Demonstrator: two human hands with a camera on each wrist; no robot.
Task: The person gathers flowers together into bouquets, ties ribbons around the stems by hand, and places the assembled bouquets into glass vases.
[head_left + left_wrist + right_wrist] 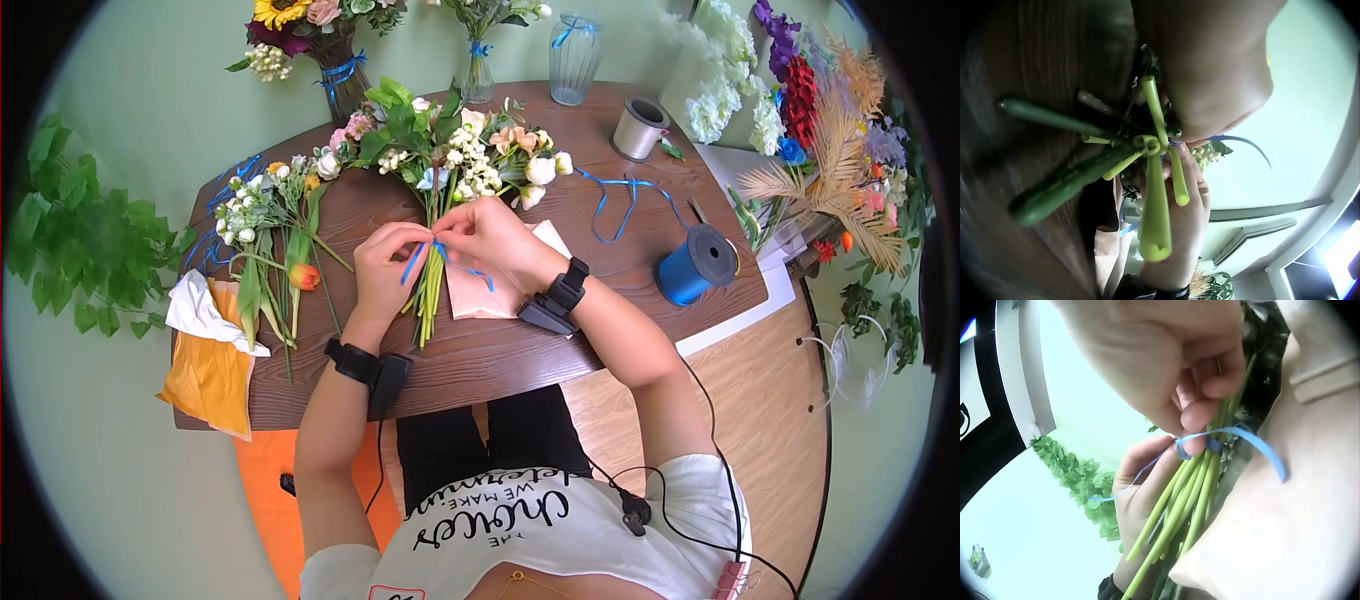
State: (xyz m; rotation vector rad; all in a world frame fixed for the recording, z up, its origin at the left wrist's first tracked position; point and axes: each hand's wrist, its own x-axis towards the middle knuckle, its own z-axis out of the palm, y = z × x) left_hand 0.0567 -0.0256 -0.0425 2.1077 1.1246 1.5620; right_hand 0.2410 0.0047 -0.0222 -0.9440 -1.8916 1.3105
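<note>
A bouquet [468, 150] of white, peach and pink flowers lies on the table, its green stems [430, 300] pointing toward the person. Thin blue ribbon [1213, 445] goes round the stems, and its loose ends stick out to both sides. My left hand [385, 265] pinches the ribbon at the left of the stems. From the right, my right hand [492, 240] pinches ribbon at the same spot, fingertips close to the left ones. In the left wrist view the cut stem ends [1155, 234] fan out toward the camera.
Loose flowers with an orange tulip [303, 277] lie left, beside an orange-and-white wrapper [208, 365]. A blue ribbon spool [690, 268] and a silver spool [638, 130] stand right. Pinkish paper [480, 295] lies beside the stems. A glass vase [575, 65] stands behind.
</note>
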